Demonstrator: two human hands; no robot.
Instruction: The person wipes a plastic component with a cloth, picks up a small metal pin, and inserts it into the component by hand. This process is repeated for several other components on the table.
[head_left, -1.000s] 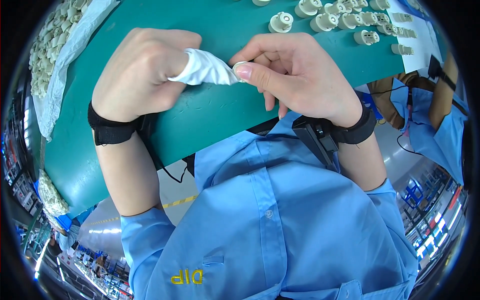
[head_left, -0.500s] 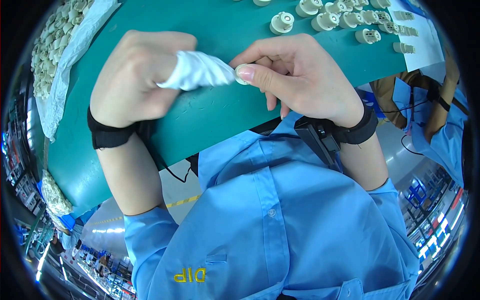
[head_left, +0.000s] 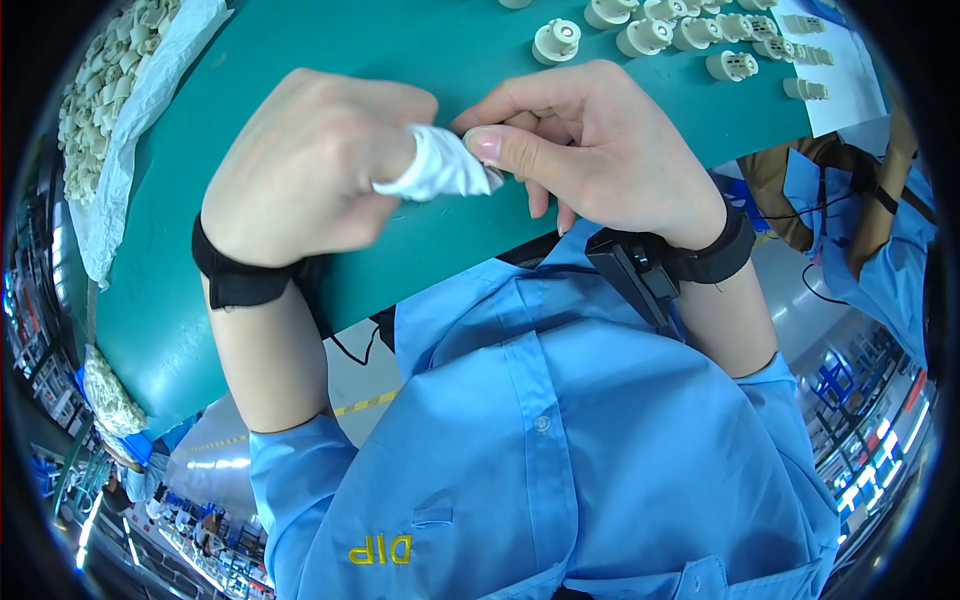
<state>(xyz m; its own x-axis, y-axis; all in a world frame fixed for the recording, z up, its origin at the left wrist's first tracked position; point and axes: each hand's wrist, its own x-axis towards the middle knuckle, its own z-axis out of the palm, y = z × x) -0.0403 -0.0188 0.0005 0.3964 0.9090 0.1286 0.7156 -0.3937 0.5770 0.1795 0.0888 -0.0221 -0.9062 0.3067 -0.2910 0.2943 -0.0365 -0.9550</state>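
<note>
My left hand (head_left: 305, 170) is curled into a fist, blurred by motion. A crumpled white cloth (head_left: 440, 165) comes out of it, seemingly wrapped round a finger; its far end lies at my right thumb. My right hand (head_left: 605, 150) is closed in a pinch, thumb against index finger, the other fingers loosely bent. A small off-white round part is in that pinch, now almost wholly hidden behind the thumb and the cloth. Both hands are above the green table mat (head_left: 400, 280), close together.
Several off-white cylindrical plastic parts (head_left: 645, 37) stand at the far right, some on a white sheet (head_left: 850, 100). At the far left, a heap of similar parts (head_left: 100, 110) lies beside a pale plastic bag (head_left: 140, 120). Another person's arm (head_left: 880, 210) shows at the right.
My left hand has moved right with the white cloth, whose end now reaches past my right thumb and covers the small part. The right hand is nearly still.
</note>
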